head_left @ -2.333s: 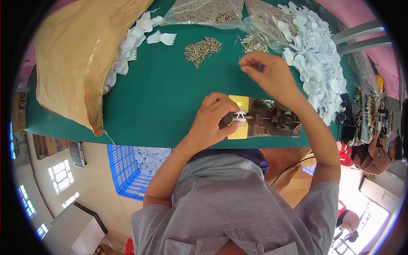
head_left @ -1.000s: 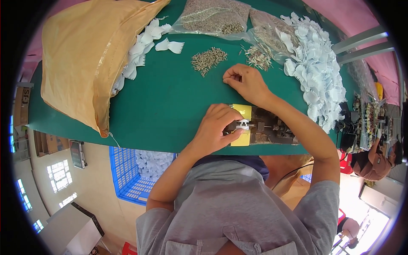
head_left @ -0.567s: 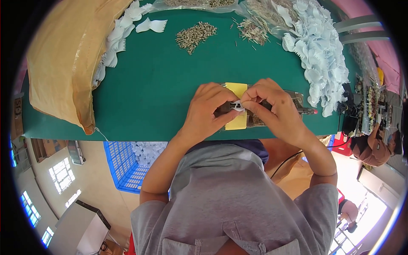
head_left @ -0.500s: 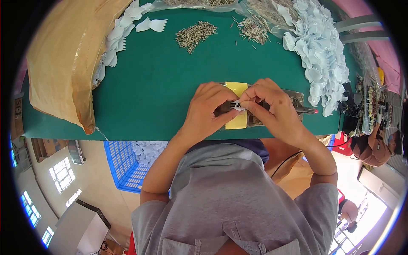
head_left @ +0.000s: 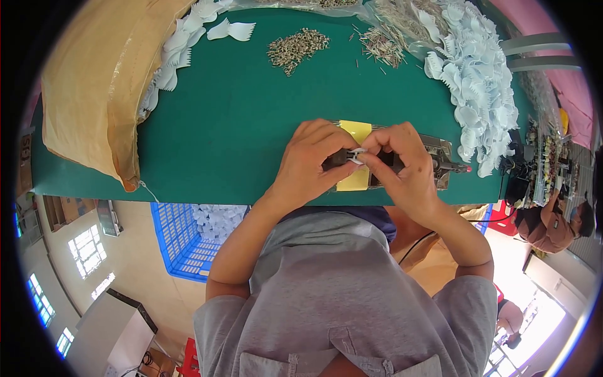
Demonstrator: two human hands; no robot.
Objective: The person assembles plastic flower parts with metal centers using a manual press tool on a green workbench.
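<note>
A small white plastic hair claw clip (head_left: 357,154) is pinched between the fingertips of both hands. My left hand (head_left: 306,160) is closed on its left side, thumb below and index finger above. My right hand (head_left: 407,173) grips it from the right with thumb and index finger. Fingers hide much of the clip. Under the hands is a metal bench fixture (head_left: 445,151) with a yellow strip (head_left: 353,183) across it. A lever with a red tip (head_left: 468,169) sticks out at the fixture's right end.
White toothed clip halves (head_left: 474,88) are heaped at right; more spill from a brown paper sack (head_left: 88,94) at left. Piles of small metal springs (head_left: 296,50) and thin pins (head_left: 383,48) lie on the green table (head_left: 232,119). A blue crate (head_left: 178,245) stands below its edge.
The whole view has shifted slightly. Both hands stay pinched on the clip over the fixture, with only a small change in finger position.
</note>
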